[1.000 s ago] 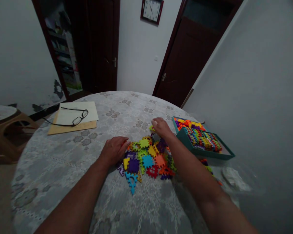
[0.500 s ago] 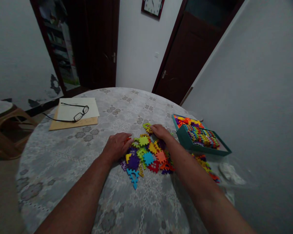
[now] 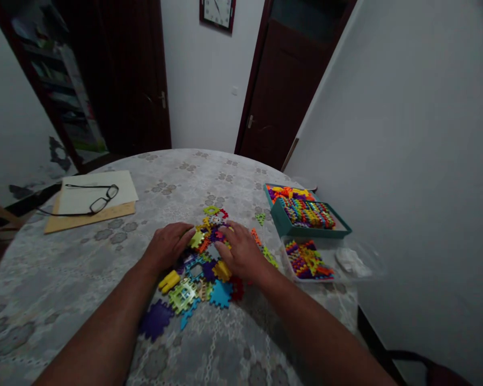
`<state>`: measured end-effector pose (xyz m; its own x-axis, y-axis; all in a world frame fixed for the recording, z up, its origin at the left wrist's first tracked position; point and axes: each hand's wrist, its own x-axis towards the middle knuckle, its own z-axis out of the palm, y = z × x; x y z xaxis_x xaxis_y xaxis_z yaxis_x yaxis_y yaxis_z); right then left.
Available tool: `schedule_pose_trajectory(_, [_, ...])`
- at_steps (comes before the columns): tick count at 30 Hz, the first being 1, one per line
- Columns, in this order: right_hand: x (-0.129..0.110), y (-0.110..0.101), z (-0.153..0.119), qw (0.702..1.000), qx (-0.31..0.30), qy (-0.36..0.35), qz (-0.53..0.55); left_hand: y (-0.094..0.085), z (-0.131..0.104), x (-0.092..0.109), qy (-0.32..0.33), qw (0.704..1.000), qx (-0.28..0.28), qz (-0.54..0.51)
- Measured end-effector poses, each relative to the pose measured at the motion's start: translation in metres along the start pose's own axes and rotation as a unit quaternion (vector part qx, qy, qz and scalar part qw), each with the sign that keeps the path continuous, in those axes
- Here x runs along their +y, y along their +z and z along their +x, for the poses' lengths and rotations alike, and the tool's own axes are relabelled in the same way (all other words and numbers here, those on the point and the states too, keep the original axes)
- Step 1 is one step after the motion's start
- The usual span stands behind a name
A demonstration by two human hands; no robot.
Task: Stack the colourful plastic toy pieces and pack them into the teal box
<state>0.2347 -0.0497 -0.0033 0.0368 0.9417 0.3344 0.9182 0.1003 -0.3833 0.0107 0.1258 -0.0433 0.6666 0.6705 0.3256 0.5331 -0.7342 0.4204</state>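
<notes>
A pile of colourful toothed plastic building pieces (image 3: 196, 271) lies on the table between my two hands. At its left edge my left hand (image 3: 169, 247) rests against the pieces, with its fingertips near a lime green square piece (image 3: 197, 239). My right hand (image 3: 241, 251) lies over the right side of the pile, fingers apart, touching the pieces and hiding some of them. A dark purple square piece (image 3: 156, 320) is at the near left, with a yellow piece (image 3: 169, 281) above it. A blue square piece (image 3: 221, 294) sits at the near side.
To the right stands a green box (image 3: 306, 228) of packed pieces, with a clear plastic container (image 3: 292, 271) holding more. Eyeglasses (image 3: 100, 203) lie on paper and a board at the left. A small green triangle piece (image 3: 260, 218) lies apart.
The pile has been spread and its pieces have shifted. My right hand has moved from the pile's far edge down onto its right side. The camera view has swung right.
</notes>
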Motion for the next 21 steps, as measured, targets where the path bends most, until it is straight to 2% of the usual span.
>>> schedule_pose_trajectory(4, [0.000, -0.005, -0.067, 1.000, -0.019, -0.010, 0.009, -0.003, 0.002, 0.003, -0.022, 1.000, -0.002, -0.005])
schedule_pose_trajectory(6, [-0.012, -0.004, -0.095, 0.998, -0.053, -0.038, 0.011, -0.004, 0.002, 0.005, -0.031, 1.000, 0.000, -0.004])
schedule_pose_trajectory(8, [-0.033, -0.001, -0.111, 0.992, -0.095, -0.084, 0.020, -0.004, 0.002, 0.006, -0.037, 0.999, 0.000, -0.005])
schedule_pose_trajectory(11, [-0.070, 0.005, -0.112, 0.976, -0.127, -0.175, 0.031, -0.005, 0.001, 0.006, -0.039, 0.999, -0.003, -0.009])
schedule_pose_trajectory(14, [-0.095, 0.018, -0.099, 0.963, -0.115, -0.243, 0.020, -0.006, -0.001, 0.005, -0.048, 0.999, -0.003, -0.019])
schedule_pose_trajectory(17, [-0.099, 0.033, -0.089, 0.962, -0.099, -0.256, 0.010, -0.007, -0.002, 0.003, -0.060, 0.998, -0.006, -0.022])
schedule_pose_trajectory(21, [-0.084, 0.043, -0.083, 0.968, -0.093, -0.235, 0.011, -0.007, -0.003, 0.004, -0.066, 0.997, -0.013, -0.023])
